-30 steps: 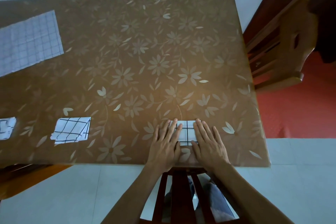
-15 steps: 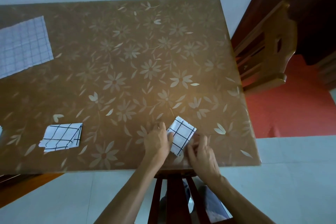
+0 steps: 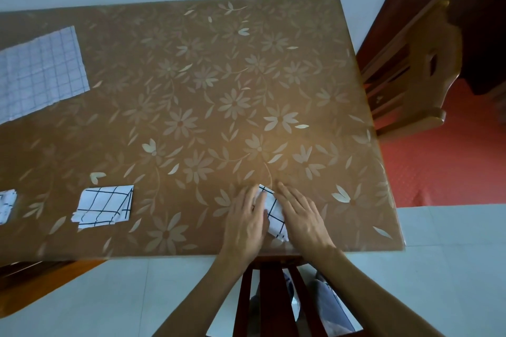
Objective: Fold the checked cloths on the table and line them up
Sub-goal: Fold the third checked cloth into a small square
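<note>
Both hands flat on a small folded checked cloth (image 3: 273, 210) at the table's near edge.

The cloth sits turned at an angle between the left hand (image 3: 245, 223) and right hand (image 3: 301, 217), both palm-down with straight fingers held close together, pressing its sides; how much cloth lies beneath them is probably hidden. Forearms reach in from below. Along the brown flowered table (image 3: 219, 85), another folded cloth (image 3: 105, 206) lies well to the left, a third (image 3: 6, 206) at the frame's edge, and an unfolded cloth (image 3: 38, 71) far left.
</note>
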`<state>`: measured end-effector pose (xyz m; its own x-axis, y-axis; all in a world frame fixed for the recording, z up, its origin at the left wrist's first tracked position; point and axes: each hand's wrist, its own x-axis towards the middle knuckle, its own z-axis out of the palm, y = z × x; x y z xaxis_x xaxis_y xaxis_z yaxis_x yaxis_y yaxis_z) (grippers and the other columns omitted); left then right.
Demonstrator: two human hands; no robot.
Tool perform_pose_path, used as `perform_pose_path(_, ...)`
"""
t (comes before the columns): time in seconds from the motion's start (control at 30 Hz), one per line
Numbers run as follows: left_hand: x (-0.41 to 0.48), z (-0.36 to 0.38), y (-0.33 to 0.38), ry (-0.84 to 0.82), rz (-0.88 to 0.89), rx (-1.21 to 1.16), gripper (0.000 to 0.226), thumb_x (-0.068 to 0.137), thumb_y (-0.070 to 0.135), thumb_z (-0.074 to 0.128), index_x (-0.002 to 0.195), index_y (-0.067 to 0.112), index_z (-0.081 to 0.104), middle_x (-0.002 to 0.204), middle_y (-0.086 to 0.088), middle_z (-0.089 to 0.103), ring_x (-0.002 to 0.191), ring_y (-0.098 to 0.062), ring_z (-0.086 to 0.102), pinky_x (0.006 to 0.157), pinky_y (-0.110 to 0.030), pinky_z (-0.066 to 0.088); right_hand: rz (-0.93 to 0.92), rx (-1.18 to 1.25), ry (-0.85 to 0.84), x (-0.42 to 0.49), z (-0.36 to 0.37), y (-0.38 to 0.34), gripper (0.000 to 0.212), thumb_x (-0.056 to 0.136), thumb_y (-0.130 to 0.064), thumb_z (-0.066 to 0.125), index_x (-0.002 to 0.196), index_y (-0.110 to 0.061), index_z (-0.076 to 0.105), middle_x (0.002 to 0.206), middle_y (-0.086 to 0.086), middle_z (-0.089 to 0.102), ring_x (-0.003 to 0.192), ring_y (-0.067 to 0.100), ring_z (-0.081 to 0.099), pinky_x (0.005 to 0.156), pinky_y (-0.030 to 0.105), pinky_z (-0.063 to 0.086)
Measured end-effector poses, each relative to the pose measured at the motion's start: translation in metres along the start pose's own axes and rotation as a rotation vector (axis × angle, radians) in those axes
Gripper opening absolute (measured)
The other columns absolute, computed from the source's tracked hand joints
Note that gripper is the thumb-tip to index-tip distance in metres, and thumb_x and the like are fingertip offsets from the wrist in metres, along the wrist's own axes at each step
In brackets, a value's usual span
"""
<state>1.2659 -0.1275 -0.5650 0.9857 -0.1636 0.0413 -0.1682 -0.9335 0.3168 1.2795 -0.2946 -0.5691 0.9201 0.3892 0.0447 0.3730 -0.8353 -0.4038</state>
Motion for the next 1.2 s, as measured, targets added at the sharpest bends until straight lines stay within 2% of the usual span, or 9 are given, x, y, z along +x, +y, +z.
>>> perform_pose_path(0.13,0.000,0.026,-0.013,-0.263,0.181,0.157,0.067,0.099,0.038,0.038,0.156,0.007,0.023,0.166,-0.012,0.012,0.154,-0.026,0.012,0.117,-0.047,0.032,0.002,-0.105,-0.140,-0.026,0.020,-0.008,0.057,0.095,-0.028,0.035,0.147,-0.004,0.040,0.157,0.011,0.031,0.145,0.025,0.031,0.116,0.040,0.029)
perform_pose_path(0.27,-0.007,0.028,-0.020,-0.236,0.160,0.159,0.057,0.107,0.040,0.012,0.159,0.019,0.014,0.168,-0.001,0.004,0.155,-0.020,0.001,0.122,-0.049,0.019,0.084,-0.214,-0.243,-0.041,0.028,0.001,0.065,0.102,-0.046,0.031,0.154,-0.009,0.023,0.162,0.009,0.016,0.150,0.023,0.016,0.117,0.043,0.016)
perform_pose_path(0.4,-0.009,0.025,-0.016,-0.234,0.107,0.180,0.058,0.106,0.041,0.018,0.160,0.022,0.009,0.168,0.003,-0.001,0.154,-0.017,-0.003,0.123,-0.051,0.014,0.115,-0.230,-0.256,-0.050,0.014,0.009,0.068,0.101,-0.052,0.029,0.155,-0.013,0.019,0.163,0.004,0.012,0.151,0.020,0.012,0.117,0.046,0.014)
perform_pose_path(0.57,-0.002,0.011,-0.004,-0.312,0.052,0.120,0.059,0.101,0.030,0.043,0.156,0.019,0.025,0.167,-0.008,0.010,0.153,-0.027,0.013,0.120,-0.052,0.022,0.101,-0.182,-0.286,-0.041,-0.004,0.007,0.063,0.096,-0.049,0.035,0.145,-0.011,0.044,0.157,0.007,0.034,0.142,0.022,0.037,0.115,0.046,0.032)
perform_pose_path(0.73,-0.003,-0.024,-0.004,-0.215,-0.016,0.017,0.049,0.100,0.020,0.047,0.148,0.018,0.037,0.159,-0.007,0.028,0.149,-0.028,0.021,0.121,-0.048,0.022,0.153,0.054,-0.138,-0.034,-0.037,0.000,0.038,0.093,-0.019,0.050,0.130,-0.016,0.058,0.142,0.002,0.053,0.123,0.025,0.054,0.097,0.038,0.046)
perform_pose_path(0.87,-0.016,-0.052,-0.013,-0.215,-0.071,-0.062,0.029,0.098,0.025,0.052,0.127,0.027,0.051,0.129,0.003,0.053,0.118,-0.023,0.054,0.097,-0.038,0.045,0.226,0.141,-0.180,-0.045,-0.061,-0.018,0.034,0.093,-0.017,0.048,0.125,-0.017,0.060,0.117,0.004,0.067,0.102,0.026,0.064,0.079,0.032,0.049)
perform_pose_path(0.97,-0.033,-0.073,-0.015,-0.204,-0.148,-0.076,0.029,0.099,0.025,0.054,0.127,0.023,0.055,0.123,0.000,0.056,0.113,-0.021,0.057,0.092,-0.031,0.048,0.288,0.165,-0.194,-0.058,-0.076,-0.037,0.040,0.092,-0.020,0.047,0.132,-0.017,0.054,0.119,0.007,0.066,0.101,0.027,0.065,0.081,0.035,0.054)
perform_pose_path(1.07,-0.059,-0.090,-0.015,-0.260,-0.225,-0.246,0.029,0.095,0.003,0.058,0.124,0.005,0.056,0.116,-0.006,0.055,0.106,-0.020,0.056,0.077,-0.009,0.043,0.322,0.163,-0.181,-0.074,-0.090,-0.058,0.040,0.091,-0.021,0.049,0.130,-0.017,0.055,0.119,0.009,0.066,0.103,0.029,0.064,0.083,0.036,0.053)
perform_pose_path(1.2,-0.095,-0.122,-0.013,-0.216,-0.204,-0.256,0.027,0.094,0.022,0.064,0.117,0.007,0.063,0.115,-0.006,0.062,0.105,-0.022,0.060,0.081,-0.026,0.043,0.355,0.172,-0.150,-0.097,-0.111,-0.094,0.038,0.091,-0.026,0.050,0.127,-0.016,0.059,0.120,0.009,0.067,0.107,0.029,0.063,0.086,0.038,0.053)
